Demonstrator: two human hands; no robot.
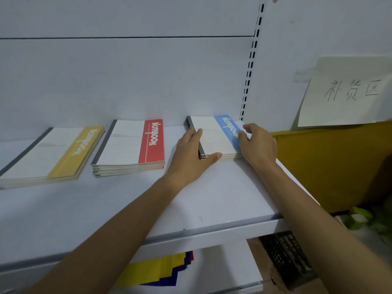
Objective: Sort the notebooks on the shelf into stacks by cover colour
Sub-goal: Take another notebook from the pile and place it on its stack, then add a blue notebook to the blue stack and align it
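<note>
At the bottom of the frame a lower shelf (233,264) holds a fan of yellow and blue sheets (157,270), partly hidden under the shelf lip and the left forearm. Above it, the white shelf (222,200) carries three stacks across the middle of the picture. The yellow-banded stack (51,153) at left runs off the frame edge; the red-banded stack (131,145) sits just beside it, apart. Right of centre lies the blue-banded stack (214,134), white lined covers with a dark spine. The left hand (191,153) rests flat against its spine side, fingers together, thumb along the near edge. The right hand (256,143) covers the blue band, fingers slightly spread and curled, hiding part of the lettering. At upper right a taped paper sign (347,92) bears handwriting.
</note>
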